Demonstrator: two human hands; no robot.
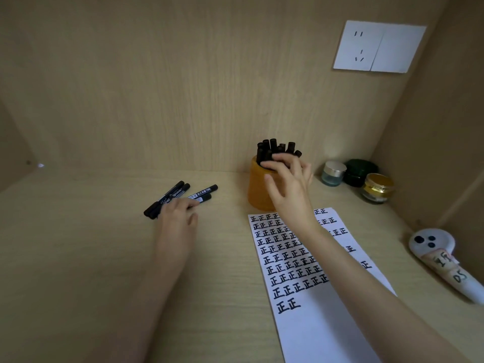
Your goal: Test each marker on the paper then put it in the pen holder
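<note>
- You have 4 loose markers (pixel 183 196) lying in a bunch on the wooden desk (pixel 78 258), at your left.
- Your left hand (pixel 178 218) rests on the near ends of these 4 markers, fingers curled over the barrels; whether it truly grips one, I cannot tell.
- Their long axes run diagonally, from near-left to far-right, with the far ends fanned out toward the pen holder (pixel 259 187).
- That 1 orange pen holder stands upright near the back wall, just beyond the top edge of the paper (pixel 314 323).
- About 10 black markers stand upright in it, caps up; the exact count is hard to read, as they crowd together.
- Your right hand (pixel 288 184) is at the holder's rim, fingers spread and loosely bent, fingertips touching the standing markers; it does not visibly clasp any 1 of them.
- The 1 sheet of paper lies under your right forearm, filled with rows of the same black written character.
- At the far right stand 3 small jars (pixel 358 179): 1 with a silver lid, 1 dark green, 1 with a gold lid.
- 1 white controller (pixel 440 258) lies at the right edge, and 1 white wall socket (pixel 377 47) sits on the back wall.
</note>
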